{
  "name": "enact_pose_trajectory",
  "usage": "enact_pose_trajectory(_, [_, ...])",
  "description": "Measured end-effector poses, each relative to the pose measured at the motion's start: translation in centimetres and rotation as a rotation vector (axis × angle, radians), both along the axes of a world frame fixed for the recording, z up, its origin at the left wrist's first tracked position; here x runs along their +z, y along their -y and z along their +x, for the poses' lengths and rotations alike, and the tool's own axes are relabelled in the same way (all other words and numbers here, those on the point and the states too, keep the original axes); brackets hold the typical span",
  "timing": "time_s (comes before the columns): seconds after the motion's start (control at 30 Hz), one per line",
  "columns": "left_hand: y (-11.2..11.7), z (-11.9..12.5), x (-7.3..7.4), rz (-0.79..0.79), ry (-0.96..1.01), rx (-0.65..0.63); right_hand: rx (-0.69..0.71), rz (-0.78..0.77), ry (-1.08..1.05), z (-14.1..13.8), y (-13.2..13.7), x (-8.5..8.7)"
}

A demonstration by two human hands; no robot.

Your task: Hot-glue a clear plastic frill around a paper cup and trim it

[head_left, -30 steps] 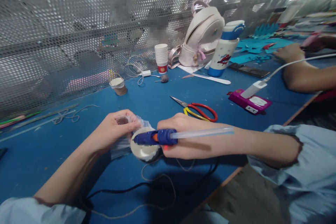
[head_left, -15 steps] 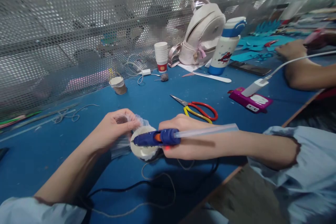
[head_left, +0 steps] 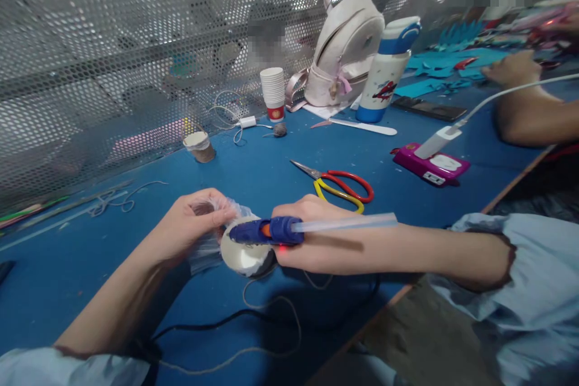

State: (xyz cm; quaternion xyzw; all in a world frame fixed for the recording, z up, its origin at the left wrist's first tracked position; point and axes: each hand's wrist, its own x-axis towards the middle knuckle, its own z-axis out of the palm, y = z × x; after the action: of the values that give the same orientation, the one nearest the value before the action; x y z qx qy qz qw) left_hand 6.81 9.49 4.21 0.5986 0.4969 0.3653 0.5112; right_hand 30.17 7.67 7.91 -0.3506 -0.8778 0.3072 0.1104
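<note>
Partly hidden under the glue gun (head_left: 265, 232), a white round piece (head_left: 242, 258) lies low on the blue table (head_left: 67, 265) between both hands; what it is cannot be made out. The left hand (head_left: 194, 224) pinches clear crinkled film (head_left: 203, 251) against it with closed fingers. The right hand (head_left: 307, 244) is wrapped tight round the glue gun and covers its grip, and a clear glue stick (head_left: 346, 223) juts back over the wrist. A co-worker's arm (head_left: 527, 114) is cut off by the right edge. No writing is legible: the bottle (head_left: 386, 69) shows only a red picture, and the stacked cups (head_left: 272, 91) a red band. The contents of the small cup (head_left: 199, 146) by the mesh cannot be seen.
</note>
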Motion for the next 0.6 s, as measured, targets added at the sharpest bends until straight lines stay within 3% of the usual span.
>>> enact_pose_trajectory(0.17, [0.4, -1.5, 0.1, -0.098, -0.032, -0.002, -0.046, -0.103, -0.065, -0.1, -0.1, -0.8])
enact_pose_trajectory(0.27, [1.1, -2.3, 0.0, -0.15, -0.035, 0.059, -0.046, -0.137, -0.09, -0.2, -0.2, -1.0])
enact_pose_trajectory(0.4, [2.2, -2.4, -0.6, -0.122, 0.149, 0.161, -0.036, -0.231, -0.142, -0.1, -0.5, -1.4])
enact_pose_trajectory(0.6, [2.4, -2.5, -1.8, -0.096, 0.277, 0.094, -0.025, -0.266, -0.191, 0.2, -0.9, -2.8])
